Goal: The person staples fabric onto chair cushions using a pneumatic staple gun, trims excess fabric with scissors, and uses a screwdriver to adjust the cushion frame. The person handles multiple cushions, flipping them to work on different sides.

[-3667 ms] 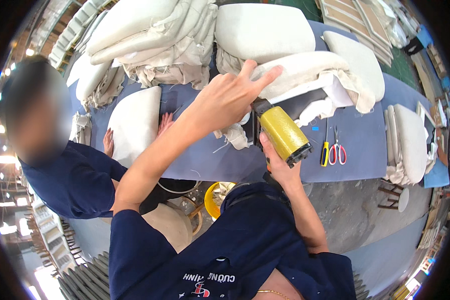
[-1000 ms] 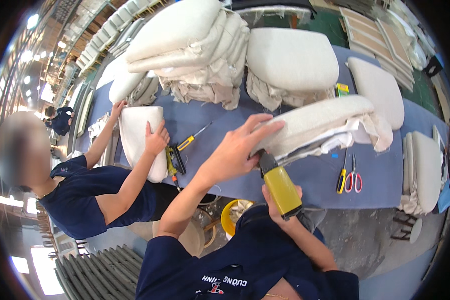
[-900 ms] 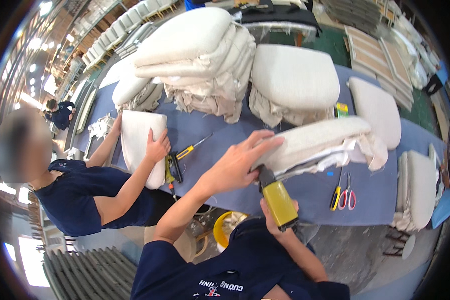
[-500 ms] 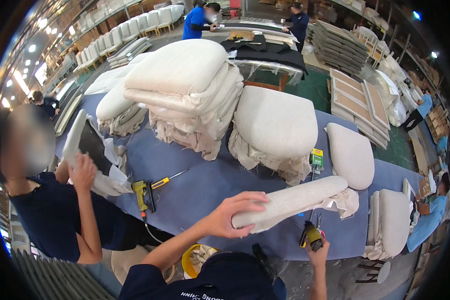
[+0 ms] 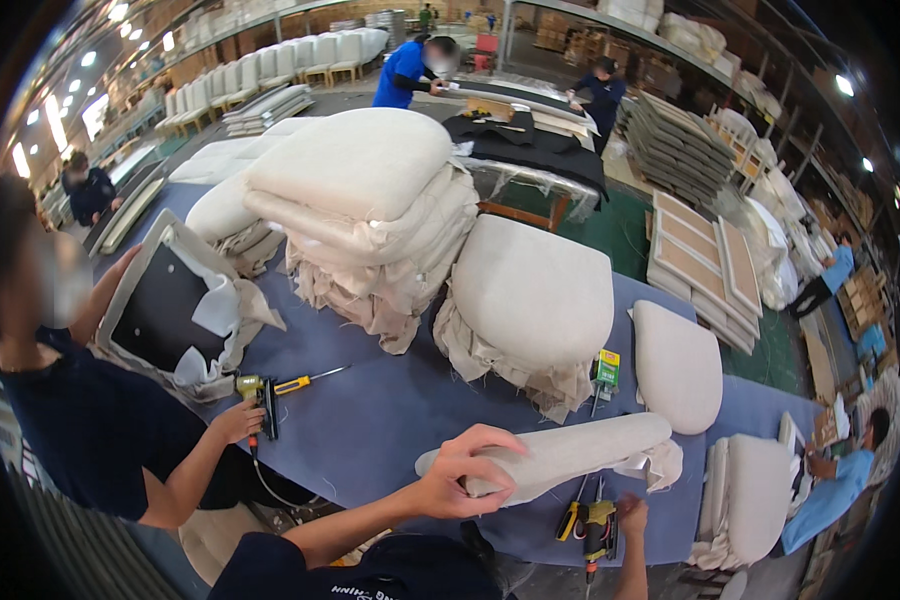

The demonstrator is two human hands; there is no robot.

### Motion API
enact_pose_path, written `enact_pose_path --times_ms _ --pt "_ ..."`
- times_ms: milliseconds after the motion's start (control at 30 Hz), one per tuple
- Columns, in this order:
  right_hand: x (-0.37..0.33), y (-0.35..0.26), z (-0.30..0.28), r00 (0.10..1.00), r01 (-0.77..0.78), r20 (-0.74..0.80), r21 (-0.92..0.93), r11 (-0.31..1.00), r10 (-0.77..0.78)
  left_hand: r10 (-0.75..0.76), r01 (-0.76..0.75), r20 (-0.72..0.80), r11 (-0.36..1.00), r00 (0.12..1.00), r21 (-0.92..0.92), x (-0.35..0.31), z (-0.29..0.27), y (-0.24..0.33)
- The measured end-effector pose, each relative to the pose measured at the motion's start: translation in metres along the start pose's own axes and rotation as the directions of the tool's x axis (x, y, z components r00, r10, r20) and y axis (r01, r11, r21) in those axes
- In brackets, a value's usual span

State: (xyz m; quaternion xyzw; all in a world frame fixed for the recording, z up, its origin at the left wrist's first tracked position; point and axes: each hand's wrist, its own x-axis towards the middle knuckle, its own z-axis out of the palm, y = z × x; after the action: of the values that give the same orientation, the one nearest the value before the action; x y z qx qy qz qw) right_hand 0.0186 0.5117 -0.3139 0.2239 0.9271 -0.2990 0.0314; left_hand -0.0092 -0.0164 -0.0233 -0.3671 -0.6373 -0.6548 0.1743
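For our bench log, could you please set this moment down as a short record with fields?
Left hand: the left hand grips the left end of a cream seat cushion
Right hand: the right hand is beside a yellow staple gun; contact unclear
Tool alongside: screwdriver, left of that gun
Work surface: blue-grey table
Farther back: tall cushion stack; green-and-yellow box
Co-worker, at left: one hand at a second staple gun, near an overturned cushion, dark underside showing

cushion stacks (image 5: 355,165) block passage beyond the open tabletop (image 5: 375,440).
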Motion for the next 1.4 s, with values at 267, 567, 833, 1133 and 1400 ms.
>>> enact_pose_path --times_ms 267,567,833,1133,1400 --pt "0.088 -0.151 0.016 0.988 -0.152 0.147 0.983 0.101 0.054 -0.313 0.314 -0.028 0.946 0.949 0.079 -0.072 -0.025 -0.014" --pt "0.023 -0.302 0.001 0.867 -0.352 0.371 0.929 0.119 -0.334 -0.179 0.225 -0.179 0.933 0.967 0.28 0.0 -0.056 0.102" --pt "-0.012 -0.366 -0.024 0.695 0.454 0.238 0.587 0.67 -0.679 -0.173 0.186 -0.076 0.818 0.982 0.544 0.001 -0.048 0.087" --pt "-0.158 -0.484 -0.056 0.351 0.612 0.028 0.749 0.252 -0.936 -0.017 0.022 -0.015 0.892 1.0 0.452 0.01 -0.006 0.074" --pt "-0.168 -0.471 -0.085 0.533 0.626 -0.269 0.763 0.16 -0.803 0.276 -0.363 0.244 0.575 0.93 0.733 0.007 -0.017 0.051"
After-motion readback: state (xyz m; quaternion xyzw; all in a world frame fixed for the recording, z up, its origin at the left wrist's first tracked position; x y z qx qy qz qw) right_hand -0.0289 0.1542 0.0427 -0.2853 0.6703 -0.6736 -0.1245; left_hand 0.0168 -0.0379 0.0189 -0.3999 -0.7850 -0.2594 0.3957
